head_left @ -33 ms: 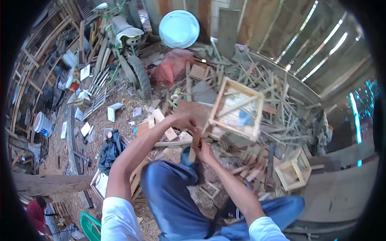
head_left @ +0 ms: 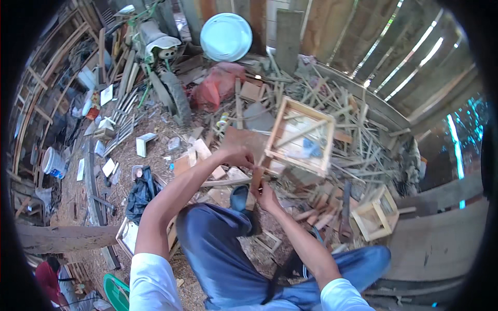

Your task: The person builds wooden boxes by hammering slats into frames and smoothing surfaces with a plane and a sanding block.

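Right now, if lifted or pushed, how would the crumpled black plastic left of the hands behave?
The crumpled black plastic would likely sag, since it lies in loose folds. Its sheet looks thin, so it is probably light, unless the folds hide something. Pushed, its irregular shape would probably bunch rather than roll.

Two bare hands were held close together in front of the body, the left hand (head_left: 240, 155) positioned slightly higher than the right hand (head_left: 266, 197). The left arm (head_left: 175, 198) was bent at the elbow, its forearm angled inward, the wrist turned over and the fingers curled downward. The right arm (head_left: 303, 246) was extended forward and toward the left, its fingers folded in a grip. Both forearms were bared; the left fingertips could not be made out clearly.
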